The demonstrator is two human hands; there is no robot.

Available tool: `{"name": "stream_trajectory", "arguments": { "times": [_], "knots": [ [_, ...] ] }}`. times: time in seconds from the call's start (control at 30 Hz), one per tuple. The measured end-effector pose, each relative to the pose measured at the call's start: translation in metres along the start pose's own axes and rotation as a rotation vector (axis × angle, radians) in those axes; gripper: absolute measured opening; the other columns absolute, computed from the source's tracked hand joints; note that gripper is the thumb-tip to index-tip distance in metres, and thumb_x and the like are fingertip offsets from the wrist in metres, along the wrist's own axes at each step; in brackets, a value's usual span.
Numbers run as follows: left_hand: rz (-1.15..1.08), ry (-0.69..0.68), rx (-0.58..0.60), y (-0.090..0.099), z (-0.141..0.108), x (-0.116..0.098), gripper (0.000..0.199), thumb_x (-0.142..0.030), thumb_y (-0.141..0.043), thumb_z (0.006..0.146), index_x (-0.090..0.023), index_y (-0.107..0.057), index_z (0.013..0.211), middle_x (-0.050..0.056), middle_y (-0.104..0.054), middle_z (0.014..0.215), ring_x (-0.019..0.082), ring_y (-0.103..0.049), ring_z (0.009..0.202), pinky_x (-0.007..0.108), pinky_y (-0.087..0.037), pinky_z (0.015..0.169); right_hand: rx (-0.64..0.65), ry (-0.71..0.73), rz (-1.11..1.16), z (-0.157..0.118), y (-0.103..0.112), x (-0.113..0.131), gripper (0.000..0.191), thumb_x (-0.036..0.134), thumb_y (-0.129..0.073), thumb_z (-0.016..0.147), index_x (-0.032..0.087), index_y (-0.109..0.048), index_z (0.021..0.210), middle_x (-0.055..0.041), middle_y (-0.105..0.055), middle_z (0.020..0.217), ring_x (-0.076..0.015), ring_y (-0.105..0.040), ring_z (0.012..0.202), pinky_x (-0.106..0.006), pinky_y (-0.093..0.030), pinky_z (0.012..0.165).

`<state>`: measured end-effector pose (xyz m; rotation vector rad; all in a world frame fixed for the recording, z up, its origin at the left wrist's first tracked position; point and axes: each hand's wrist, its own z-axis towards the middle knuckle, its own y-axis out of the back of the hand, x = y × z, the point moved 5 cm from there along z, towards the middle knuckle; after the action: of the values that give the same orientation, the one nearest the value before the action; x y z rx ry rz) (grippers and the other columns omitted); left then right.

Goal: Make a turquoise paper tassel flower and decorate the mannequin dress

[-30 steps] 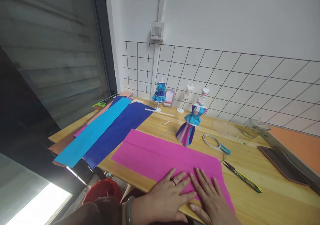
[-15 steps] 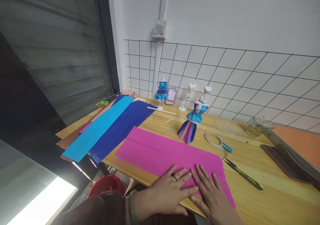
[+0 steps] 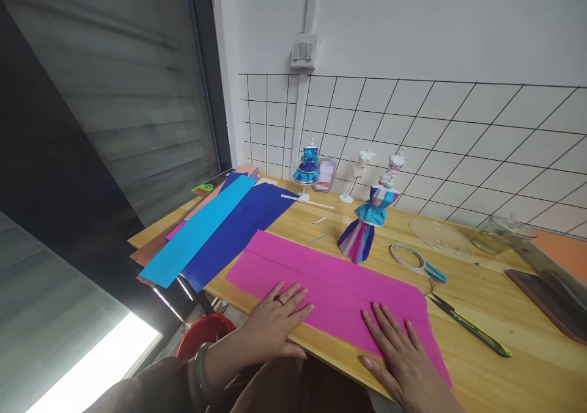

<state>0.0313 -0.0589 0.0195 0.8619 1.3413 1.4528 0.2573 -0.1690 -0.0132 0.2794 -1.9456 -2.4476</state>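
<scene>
A pink sheet (image 3: 321,285) lies spread on the wooden table (image 3: 481,376), with a crease running along its length. My left hand (image 3: 275,321) rests at the sheet's near edge with fingers apart, a dark ring on one finger and a bangle at the wrist. Flat on the sheet's right part is my right hand (image 3: 403,352), its fingers spread and its thumb over the near edge. Neither hand grips anything. Yellow-green scissors (image 3: 477,329) lie just right of the sheet.
Light blue (image 3: 197,233) and dark blue (image 3: 238,230) sheets cover the table's left end. Behind the pink sheet stand small dressed mannequins (image 3: 376,208). Rolled tape (image 3: 407,257), blue-handled scissors (image 3: 435,272) and a dark tray (image 3: 548,303) lie to the right. A red bin (image 3: 202,333) stands below.
My left hand has slid left along the pink sheet, away from my right hand, which stays on the sheet's right part. The view has shifted slightly.
</scene>
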Motion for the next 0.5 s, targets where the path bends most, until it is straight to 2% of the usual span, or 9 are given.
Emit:
{"name": "stream_trajectory", "arguments": {
  "times": [0.13, 0.23, 0.33, 0.43, 0.5],
  "knots": [
    [-0.011, -0.003, -0.003, 0.0, 0.0, -0.001, 0.078, -0.069, -0.027, 0.076, -0.024, -0.02, 0.139, 0.008, -0.027, 0.143, 0.024, -0.019, 0.133, 0.043, -0.011, 0.108, -0.038, 0.042, -0.022, 0.0, 0.009, -0.001, 0.067, 0.049, -0.041, 0.084, 0.016, -0.025, 0.139, -0.0141, -0.031, 0.141, -0.0307, -0.032, 0.127, -0.053, -0.036, 0.095],
    [-0.013, -0.003, -0.01, -0.002, 0.001, 0.0, 0.078, -0.069, -0.028, 0.076, -0.024, -0.02, 0.139, 0.008, -0.028, 0.143, 0.024, -0.02, 0.133, 0.043, -0.012, 0.108, -0.099, 0.128, -0.046, -0.008, 0.019, -0.005, 0.059, 0.043, -0.045, 0.084, 0.015, -0.035, 0.135, -0.0123, -0.039, 0.137, -0.0275, -0.039, 0.124, -0.046, -0.039, 0.096],
    [-0.003, -0.005, -0.018, -0.003, 0.0, 0.0, 0.078, -0.069, -0.028, 0.075, -0.023, -0.02, 0.139, 0.009, -0.027, 0.143, 0.024, -0.019, 0.133, 0.043, -0.012, 0.107, -0.113, 0.227, -0.093, -0.023, 0.023, -0.01, 0.046, 0.028, -0.047, 0.084, 0.02, -0.045, 0.129, -0.0067, -0.046, 0.133, -0.0245, -0.045, 0.12, -0.042, -0.039, 0.095],
    [0.008, -0.005, -0.027, -0.002, 0.0, 0.001, 0.078, -0.069, -0.027, 0.076, -0.024, -0.021, 0.138, 0.008, -0.027, 0.143, 0.024, -0.02, 0.133, 0.043, -0.012, 0.107, -0.126, 0.274, -0.159, -0.036, 0.024, -0.013, 0.046, 0.013, -0.044, 0.079, 0.021, -0.051, 0.124, -0.0056, -0.052, 0.128, -0.0241, -0.051, 0.113, -0.04, -0.043, 0.09],
    [0.018, -0.008, -0.034, 0.0, 0.0, 0.0, 0.076, -0.069, -0.027, 0.076, -0.024, -0.023, 0.138, 0.008, -0.029, 0.142, 0.024, -0.02, 0.133, 0.043, -0.012, 0.107, -0.148, 0.269, -0.199, -0.041, 0.025, -0.015, 0.045, 0.01, -0.042, 0.077, 0.018, -0.055, 0.119, -0.0067, -0.058, 0.121, -0.0241, -0.057, 0.105, -0.038, -0.046, 0.085]
  ]
}}
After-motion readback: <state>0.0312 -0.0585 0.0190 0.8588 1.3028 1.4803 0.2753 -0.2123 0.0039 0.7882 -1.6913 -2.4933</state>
